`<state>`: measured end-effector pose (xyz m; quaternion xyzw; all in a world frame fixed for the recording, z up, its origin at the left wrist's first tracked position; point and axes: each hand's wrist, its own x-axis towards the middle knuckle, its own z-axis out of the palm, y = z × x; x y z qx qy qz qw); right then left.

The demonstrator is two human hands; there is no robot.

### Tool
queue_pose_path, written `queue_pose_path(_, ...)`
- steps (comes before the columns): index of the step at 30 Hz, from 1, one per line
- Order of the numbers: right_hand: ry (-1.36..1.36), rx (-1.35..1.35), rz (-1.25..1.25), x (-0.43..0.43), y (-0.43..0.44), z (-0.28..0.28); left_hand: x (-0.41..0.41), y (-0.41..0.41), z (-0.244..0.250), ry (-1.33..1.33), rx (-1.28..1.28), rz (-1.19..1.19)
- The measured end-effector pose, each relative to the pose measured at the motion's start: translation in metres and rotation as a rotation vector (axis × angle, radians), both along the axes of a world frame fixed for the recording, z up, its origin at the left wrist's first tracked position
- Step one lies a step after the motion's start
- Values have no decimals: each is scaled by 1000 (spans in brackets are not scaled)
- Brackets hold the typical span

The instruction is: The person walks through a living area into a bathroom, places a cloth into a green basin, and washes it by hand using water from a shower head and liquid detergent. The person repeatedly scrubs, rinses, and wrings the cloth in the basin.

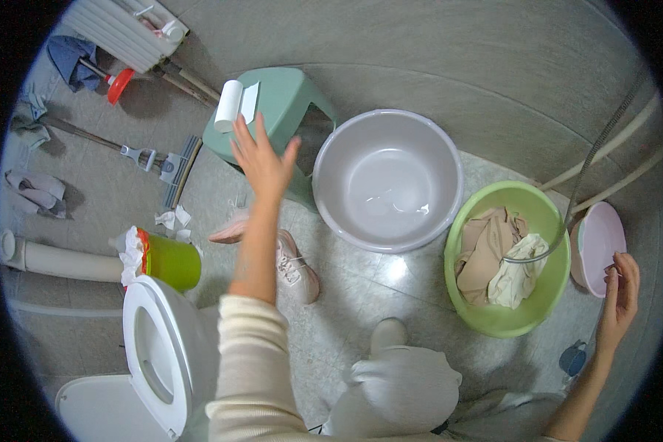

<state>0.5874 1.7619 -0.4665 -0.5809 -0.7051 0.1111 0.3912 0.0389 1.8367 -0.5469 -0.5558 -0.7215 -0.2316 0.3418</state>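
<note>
My left hand (pixel 265 160) reaches out over the edge of a green plastic stool (pixel 284 105), fingers spread and holding nothing. Just beyond its fingertips, a white paper roll (pixel 229 105) lies on the stool with a sheet unrolled. I cannot tell whether a fingertip touches it. On the far right, my right hand (pixel 621 293) is raised with bent fingers in front of a pink basin (pixel 605 248); whether it pinches something small is unclear. Between the hands stand a large grey-lilac basin (pixel 387 182) and a green basin (pixel 456 276) containing beige cloth (pixel 486 248) and white cloth (pixel 519 276).
A metal shower hose (pixel 585 160) hangs into the green basin. Pink sneakers (pixel 298 271) lie on the tiled floor. At left are a toilet (pixel 160 353), a lime-green bin (pixel 171 259), a sponge mop (pixel 177 168), paper scraps (pixel 174 217) and a red plunger (pixel 120 87).
</note>
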Motion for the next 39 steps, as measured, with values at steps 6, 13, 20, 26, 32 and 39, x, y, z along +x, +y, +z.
queue_pose_path(6, -78, -139, 42, -13, 18, 2, -156, 66, 21, -494, -29, 424)
queue_pose_path(13, -191, -256, 29, -29, 27, 10, -111, 86, 15, -317, -81, 178)
queue_pose_path(20, -231, -256, 107, -43, 52, 9, -104, 96, 22, -587, -223, 146)
queue_pose_path(26, 120, -523, 188, -68, 58, -13, -5, 68, 30, -501, -5, -565)
queue_pose_path(32, 1185, -676, 415, -219, 66, -39, 169, -10, 20, -682, -374, -1102)
queue_pose_path(39, 811, -866, 449, -167, 81, -47, 57, 62, 28, 102, -454, -492)
